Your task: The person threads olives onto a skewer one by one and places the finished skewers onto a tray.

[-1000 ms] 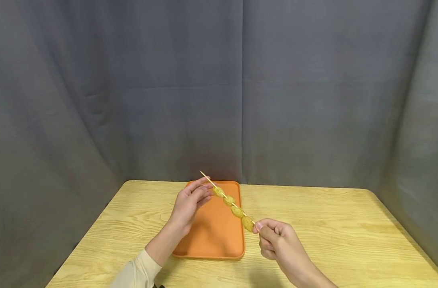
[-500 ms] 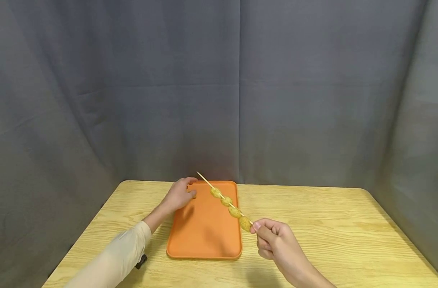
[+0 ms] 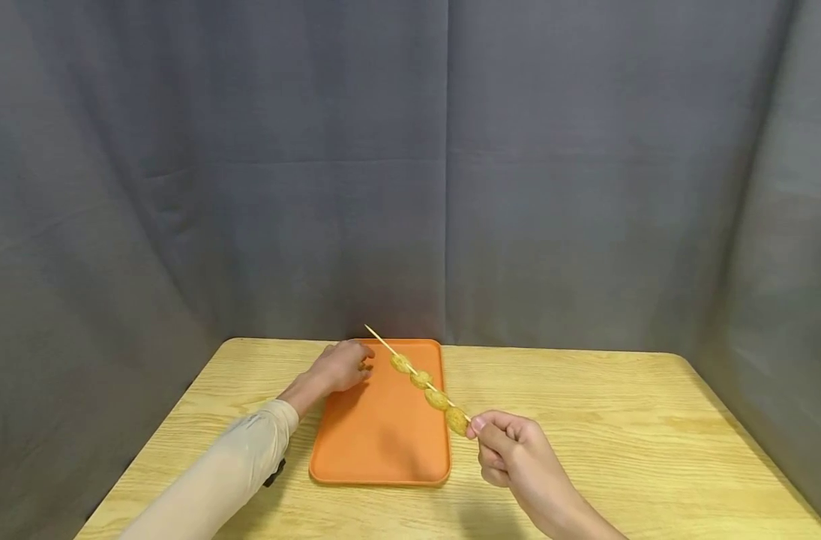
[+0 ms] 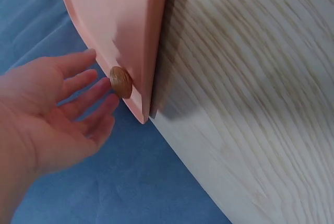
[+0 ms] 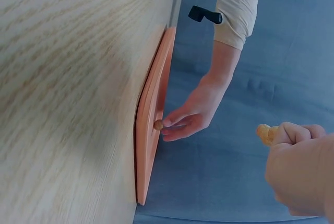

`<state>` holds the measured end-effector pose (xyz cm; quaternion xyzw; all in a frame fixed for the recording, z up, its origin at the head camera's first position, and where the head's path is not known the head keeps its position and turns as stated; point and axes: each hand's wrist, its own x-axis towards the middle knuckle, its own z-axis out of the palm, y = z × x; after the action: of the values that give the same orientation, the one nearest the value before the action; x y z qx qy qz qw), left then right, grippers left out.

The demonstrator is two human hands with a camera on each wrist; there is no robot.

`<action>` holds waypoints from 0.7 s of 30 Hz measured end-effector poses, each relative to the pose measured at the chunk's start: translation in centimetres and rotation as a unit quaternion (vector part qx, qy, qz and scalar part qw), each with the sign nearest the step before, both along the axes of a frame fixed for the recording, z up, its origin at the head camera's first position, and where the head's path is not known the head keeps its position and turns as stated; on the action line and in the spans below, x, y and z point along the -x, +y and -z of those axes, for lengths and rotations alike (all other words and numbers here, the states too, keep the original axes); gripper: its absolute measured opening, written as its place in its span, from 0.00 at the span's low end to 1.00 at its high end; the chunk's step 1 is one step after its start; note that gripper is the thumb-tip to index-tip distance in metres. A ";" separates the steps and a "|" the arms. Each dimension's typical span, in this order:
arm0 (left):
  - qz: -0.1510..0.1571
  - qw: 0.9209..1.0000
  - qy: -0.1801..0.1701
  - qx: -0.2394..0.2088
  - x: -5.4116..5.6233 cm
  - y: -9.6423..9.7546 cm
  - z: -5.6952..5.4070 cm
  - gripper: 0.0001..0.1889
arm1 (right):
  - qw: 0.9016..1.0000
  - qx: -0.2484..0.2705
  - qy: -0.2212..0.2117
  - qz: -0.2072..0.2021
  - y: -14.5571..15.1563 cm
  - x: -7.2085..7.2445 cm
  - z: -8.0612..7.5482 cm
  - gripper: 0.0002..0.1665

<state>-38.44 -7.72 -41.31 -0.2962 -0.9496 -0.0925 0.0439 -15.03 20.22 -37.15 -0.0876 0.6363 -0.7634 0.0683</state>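
My right hand pinches the lower end of a wooden skewer between thumb and forefinger. Several yellow-brown oval food pieces are threaded along it, and its bare point slants up to the left over the orange tray. Over the tray's far left corner reaches my left hand, its fingers spread and slightly bent. Right at those fingertips, in the left wrist view, a loose brown oval piece lies inside the tray corner. The right wrist view shows the same piece beside the thumb and fingers.
The tray stands on a light wooden table, near its back edge. Grey curtains hang behind and along both sides. A black device is strapped at the left wrist.
My left hand has left the skewer's upper end and moved left to the tray's far left corner, where its fingers come down by the loose piece. The right hand keeps its pinch, almost still.
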 end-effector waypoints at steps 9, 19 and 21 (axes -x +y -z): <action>-0.011 0.999 0.035 0.016 0.5 -0.7 0.3 0.13 | 1.000 0.001 -0.002 -0.005 -0.5 0.3 -0.2 0.14; -0.010 0.998 0.058 0.009 0.9 -1.6 0.8 0.04 | 1.000 0.000 0.001 -0.004 -0.8 0.4 -0.2 0.13; -0.010 0.998 0.062 0.005 1.0 -1.7 0.9 0.05 | 1.000 0.002 0.002 -0.005 -0.8 0.4 -0.2 0.13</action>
<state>-39.43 -9.47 -42.23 -0.2921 -0.9484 -0.0688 0.1023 -15.47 19.38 -36.91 -0.0928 0.6345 -0.7641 0.0705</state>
